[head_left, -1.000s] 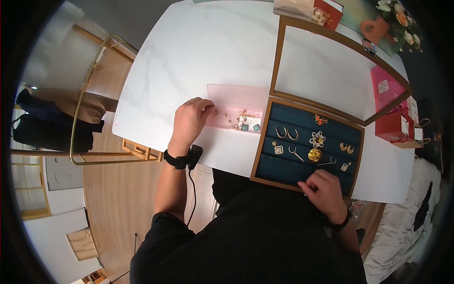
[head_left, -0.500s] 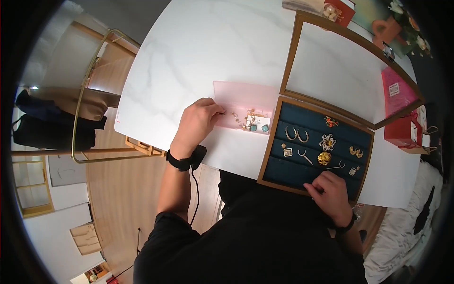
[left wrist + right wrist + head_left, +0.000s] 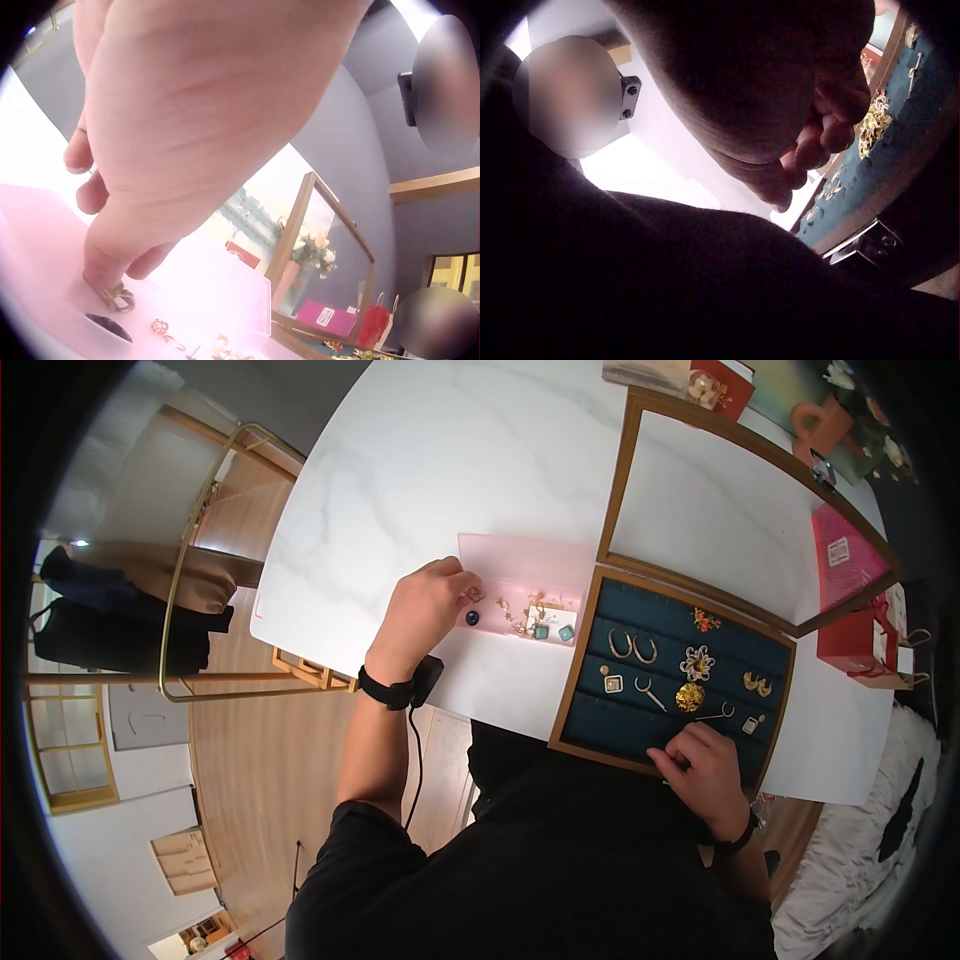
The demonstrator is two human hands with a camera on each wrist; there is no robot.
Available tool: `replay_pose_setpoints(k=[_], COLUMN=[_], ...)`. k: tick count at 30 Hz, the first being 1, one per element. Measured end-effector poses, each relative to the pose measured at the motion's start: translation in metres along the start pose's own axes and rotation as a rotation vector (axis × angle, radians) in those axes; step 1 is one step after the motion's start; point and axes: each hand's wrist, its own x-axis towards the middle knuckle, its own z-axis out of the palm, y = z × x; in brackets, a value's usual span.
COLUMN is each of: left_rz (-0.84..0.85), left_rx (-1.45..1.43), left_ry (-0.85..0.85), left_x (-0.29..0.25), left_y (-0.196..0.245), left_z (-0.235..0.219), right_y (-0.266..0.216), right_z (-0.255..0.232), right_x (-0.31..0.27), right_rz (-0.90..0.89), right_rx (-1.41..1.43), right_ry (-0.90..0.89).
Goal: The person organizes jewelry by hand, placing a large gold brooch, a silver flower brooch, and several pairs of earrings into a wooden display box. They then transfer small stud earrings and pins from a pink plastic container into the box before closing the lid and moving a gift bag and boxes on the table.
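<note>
My left hand is over the left end of an open pink box, thumb and fingertips pinching a small gold-coloured piece of jewellery with loops. Just below the fingertips, a dark blue round piece lies in the box. Further right in it are gold jewellery pieces and two teal square pieces. My right hand rests at the front edge of the jewellery tray, fingers loosely curled, holding nothing. Its dark green lining carries hoop earrings, a flower brooch and other pieces.
The tray's framed clear lid stands raised behind it. A red gift bag and a pink package are at the right. The white marbled table extends left, near a gold-coloured rack.
My left hand has drawn back slightly from the box floor, and the dark blue piece now shows below its fingertips. The right hand stays at the tray edge. The head view has shifted a little.
</note>
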Motion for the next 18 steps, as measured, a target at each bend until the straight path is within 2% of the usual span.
replay_pose_setpoints(k=[3,7,9,10,11,13,18], left_rz=[0.017,0.047,0.239,0.234,0.237,0.231,0.217], left_rx=[0.051,-0.028,-0.256,-0.264,-0.267,-0.089,-0.046], left_ry=[-0.030,-0.004,-0.067,-0.162,-0.160,-0.176,-0.240], left_x=[0.005,0.010,0.016,0.018,0.020,0.024,0.028], left_y=[0.006,0.037,0.054,0.059,0.060,0.062,0.055], left_z=[-0.002,-0.004,0.004,0.010,0.018,0.029,0.037], right_y=[-0.001,-0.002,-0.002,-0.002,-0.002,-0.002,0.000], right_z=[-0.001,-0.003,-0.004,-0.004,-0.004,-0.006,-0.005], right_x=[-0.003,-0.003,-0.004,-0.002,-0.001,-0.001,-0.005], right_rz=[0.004,-0.001,-0.001,-0.008,-0.016,-0.018,-0.007], right_rx=[0.002,0.011,-0.002,0.003,0.009,0.001,0.007], right_ry=[0.004,0.031,0.015,0.018,0.023,0.027,0.043])
